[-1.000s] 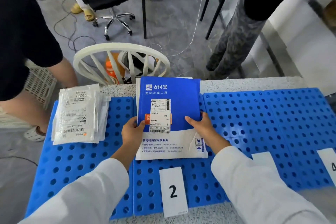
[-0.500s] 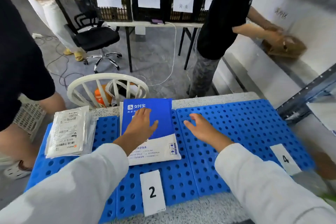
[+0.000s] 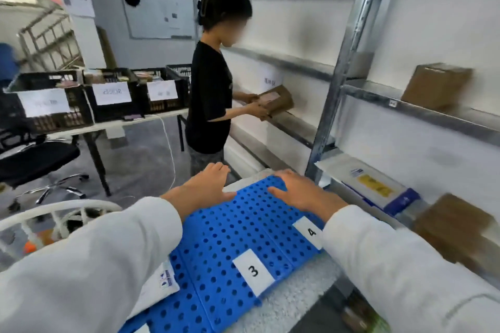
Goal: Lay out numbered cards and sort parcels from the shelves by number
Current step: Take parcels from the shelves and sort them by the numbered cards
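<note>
Both the left hand (image 3: 205,186) and right hand (image 3: 303,193) hang over the blue board (image 3: 230,240), each grip wide.

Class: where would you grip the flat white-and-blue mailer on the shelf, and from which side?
Probably pinch the mailer by its front long edge, from the aisle side. It lies flat and thin; the wall behind and the brown box at its end block other sides.

White card 3 (image 3: 253,271) and card 4 (image 3: 311,232) flat on blue mat (image 3: 230,224); brown box (image 3: 435,86) on shelf (image 3: 378,96)
</note>
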Motion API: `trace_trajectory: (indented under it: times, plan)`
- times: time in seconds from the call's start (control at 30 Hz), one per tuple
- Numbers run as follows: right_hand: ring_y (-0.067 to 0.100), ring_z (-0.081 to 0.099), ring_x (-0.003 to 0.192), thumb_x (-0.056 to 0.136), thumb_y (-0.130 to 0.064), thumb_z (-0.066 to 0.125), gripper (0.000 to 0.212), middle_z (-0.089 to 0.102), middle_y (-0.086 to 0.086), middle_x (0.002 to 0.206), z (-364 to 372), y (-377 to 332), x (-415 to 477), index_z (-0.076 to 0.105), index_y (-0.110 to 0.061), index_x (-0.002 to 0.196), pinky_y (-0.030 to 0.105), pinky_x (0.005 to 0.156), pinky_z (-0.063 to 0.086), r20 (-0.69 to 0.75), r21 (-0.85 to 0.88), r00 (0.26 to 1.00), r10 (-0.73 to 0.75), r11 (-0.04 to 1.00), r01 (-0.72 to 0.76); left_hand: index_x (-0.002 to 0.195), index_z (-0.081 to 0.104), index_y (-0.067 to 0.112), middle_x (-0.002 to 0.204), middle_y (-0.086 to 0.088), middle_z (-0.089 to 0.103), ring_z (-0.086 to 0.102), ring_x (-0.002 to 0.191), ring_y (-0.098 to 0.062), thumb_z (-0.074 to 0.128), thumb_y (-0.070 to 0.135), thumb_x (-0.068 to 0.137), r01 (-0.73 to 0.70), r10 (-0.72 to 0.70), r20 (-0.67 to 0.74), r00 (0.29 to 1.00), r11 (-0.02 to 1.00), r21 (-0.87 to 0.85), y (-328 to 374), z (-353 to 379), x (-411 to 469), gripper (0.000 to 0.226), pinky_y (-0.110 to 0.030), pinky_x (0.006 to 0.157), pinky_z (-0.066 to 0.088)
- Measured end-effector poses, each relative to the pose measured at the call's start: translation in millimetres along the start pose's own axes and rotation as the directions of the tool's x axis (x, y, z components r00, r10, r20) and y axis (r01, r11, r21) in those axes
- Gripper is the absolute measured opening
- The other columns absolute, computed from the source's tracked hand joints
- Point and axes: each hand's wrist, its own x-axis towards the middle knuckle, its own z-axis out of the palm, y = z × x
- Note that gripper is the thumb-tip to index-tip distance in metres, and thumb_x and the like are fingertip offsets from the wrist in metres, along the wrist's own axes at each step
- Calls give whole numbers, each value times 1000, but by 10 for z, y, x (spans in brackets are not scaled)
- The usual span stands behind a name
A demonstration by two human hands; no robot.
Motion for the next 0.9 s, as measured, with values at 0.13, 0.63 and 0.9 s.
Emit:
trace_trajectory:
  times: [0.13, 0.63, 0.9]
  plan:
    - [25, 49, 120, 95, -57, 41, 62, 44, 7, 140, -329, 749, -478, 38, -13, 140, 34, 89, 42, -53, -44, 989, 135, 990, -137, 146, 29, 10, 146, -6, 33, 31, 135, -21, 53, 48, 93, -167, 167, 14, 986, 986, 2, 911, -88, 351, 70, -34, 109, 34]
    - [23, 50, 122, 94, -54, 47, 61, 43, 3, 143, -803, 2517, -2097, 37, -18, 142, 36, 97, 42, -216, 63, 891, 401, 916, -397, 140, 36, 8, 139, -9, 39, 37, 128, -24, 57, 47, 91, -435, 439, -20, 898, 895, 97, 3454, 307, 785, 66, -35, 105, 36]
    - [23, 52, 121, 90, -62, 43, 61, 46, -4, 137, -1011, 3086, -2675, 43, -23, 137, 36, 97, 44, -251, 156, 784, 567, 823, -546, 144, 33, 8, 143, -7, 38, 34, 131, -22, 54, 47, 92, -596, 602, -14, 798, 793, 126, 4406, 326, 985, 68, -34, 106, 34]
